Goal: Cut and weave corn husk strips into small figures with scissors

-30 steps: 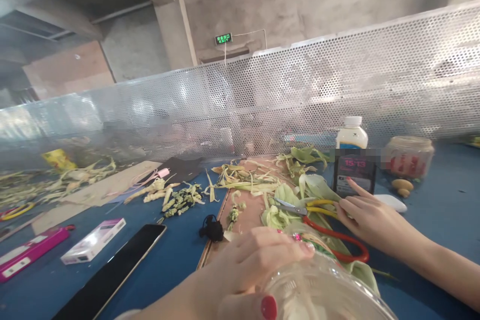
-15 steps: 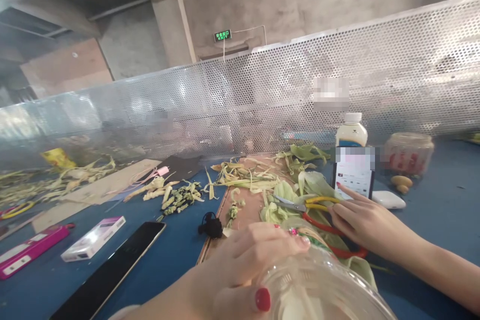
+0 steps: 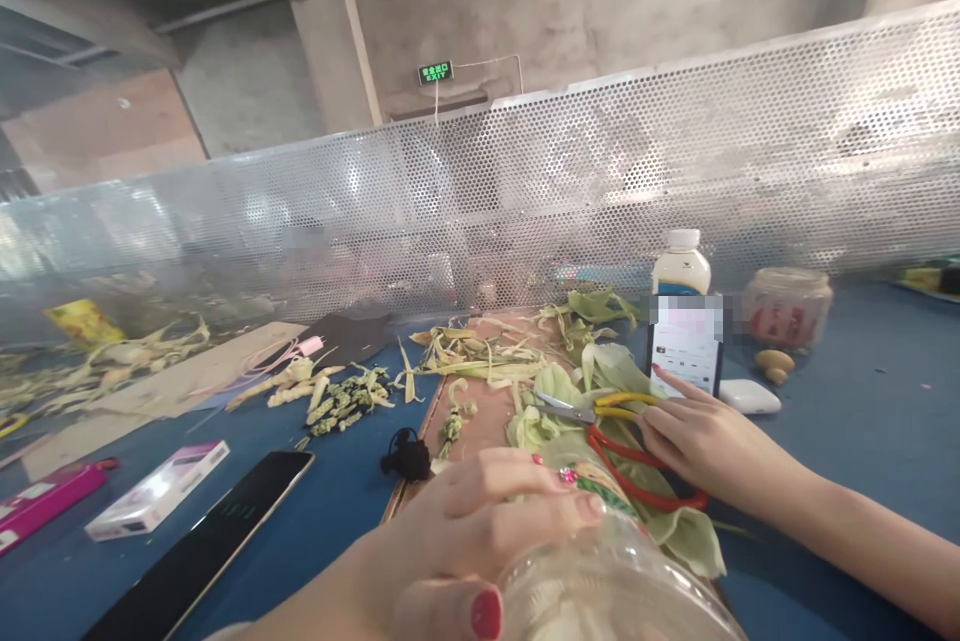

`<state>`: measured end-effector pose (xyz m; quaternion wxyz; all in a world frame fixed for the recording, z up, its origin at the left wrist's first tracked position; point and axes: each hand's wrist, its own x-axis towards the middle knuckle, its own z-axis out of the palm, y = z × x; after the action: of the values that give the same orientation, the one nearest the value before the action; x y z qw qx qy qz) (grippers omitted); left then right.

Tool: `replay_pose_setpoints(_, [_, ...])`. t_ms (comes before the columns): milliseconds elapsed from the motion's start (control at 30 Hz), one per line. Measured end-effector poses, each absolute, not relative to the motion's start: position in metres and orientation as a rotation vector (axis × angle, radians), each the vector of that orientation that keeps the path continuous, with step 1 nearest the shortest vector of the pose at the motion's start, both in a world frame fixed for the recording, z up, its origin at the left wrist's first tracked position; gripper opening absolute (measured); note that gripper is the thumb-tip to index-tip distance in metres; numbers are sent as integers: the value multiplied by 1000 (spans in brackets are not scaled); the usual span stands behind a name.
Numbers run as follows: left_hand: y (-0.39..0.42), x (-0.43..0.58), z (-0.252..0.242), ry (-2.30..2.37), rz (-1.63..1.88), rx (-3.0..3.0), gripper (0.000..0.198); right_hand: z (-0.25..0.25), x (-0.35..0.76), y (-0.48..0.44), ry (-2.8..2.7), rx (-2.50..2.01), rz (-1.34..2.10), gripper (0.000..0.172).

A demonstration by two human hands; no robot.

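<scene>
My left hand [image 3: 480, 521] is wrapped over a large clear plastic jar [image 3: 600, 571] at the bottom of the view. The jar is tilted and partly cut off by the frame. On the right, my right hand [image 3: 701, 431] stretches its index finger to the screen of a phone [image 3: 686, 351], the other fingers loosely bent. That phone leans upright against a white-capped bottle [image 3: 681, 266]. Scissors [image 3: 622, 411] with yellow and red handles lie beside the right hand, over green husk leaves [image 3: 555, 386].
A brown board [image 3: 480, 411] bears dry husk strips. To the left lie a black phone [image 3: 210, 541], a white box [image 3: 157, 491], a magenta object [image 3: 49, 506] and small green buds [image 3: 349, 401]. A white earphone case [image 3: 750, 398] and a jar with red print [image 3: 787, 311] stand right. A perforated metal screen [image 3: 525, 191] runs behind.
The view has turned slightly to the right, so things sit further left. My left hand stays on the jar, and my right index finger stays at the phone screen.
</scene>
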<state>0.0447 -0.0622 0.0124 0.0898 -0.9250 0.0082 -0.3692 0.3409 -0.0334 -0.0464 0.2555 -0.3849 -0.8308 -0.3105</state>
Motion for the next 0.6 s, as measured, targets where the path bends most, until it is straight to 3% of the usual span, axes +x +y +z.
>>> replay_pose_setpoints(600, [-67, 42, 19, 10, -961, -2857, 46, -46, 341, -33, -2258, -1050, -875, 29])
